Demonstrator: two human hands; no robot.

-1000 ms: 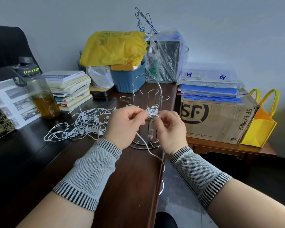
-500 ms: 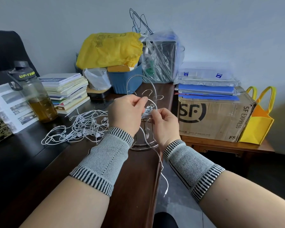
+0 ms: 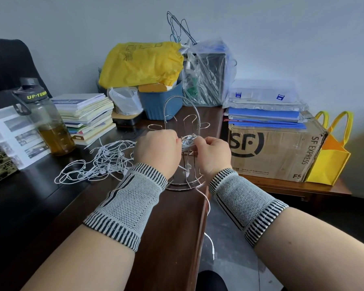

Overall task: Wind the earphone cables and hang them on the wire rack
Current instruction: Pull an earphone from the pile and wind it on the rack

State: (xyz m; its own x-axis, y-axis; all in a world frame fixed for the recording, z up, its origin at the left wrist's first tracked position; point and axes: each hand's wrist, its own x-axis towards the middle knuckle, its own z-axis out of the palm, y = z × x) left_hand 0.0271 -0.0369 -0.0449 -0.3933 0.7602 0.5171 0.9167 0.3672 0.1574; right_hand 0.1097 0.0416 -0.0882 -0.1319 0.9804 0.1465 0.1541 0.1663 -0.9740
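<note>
While a small white coil of earphone cable (image 3: 187, 141) is held between the two hands in front of the wire rack (image 3: 184, 148), the winding of this one set is judged to be nearly finished but not complete: a loose tail (image 3: 207, 208) hangs from below the right hand (image 3: 213, 153) past the table (image 3: 172, 227) edge toward the floor. Whether the coil already rests on a rack hook cannot be told. A pair of earbuds (image 3: 187, 170) is seen hanging inside the rack just beyond the wrists. Well to the left of the left hand (image 3: 158, 152), a tangled heap of further earphone cables (image 3: 101, 160) lies on the table, so most of the task is judged to remain.

Both hands are raised side by side, backs toward the camera, knitted wrist sleeves (image 3: 132, 198) on the forearms. Each grip is closed on the coil, fingers curled inward and pinching it from its own side.
</note>
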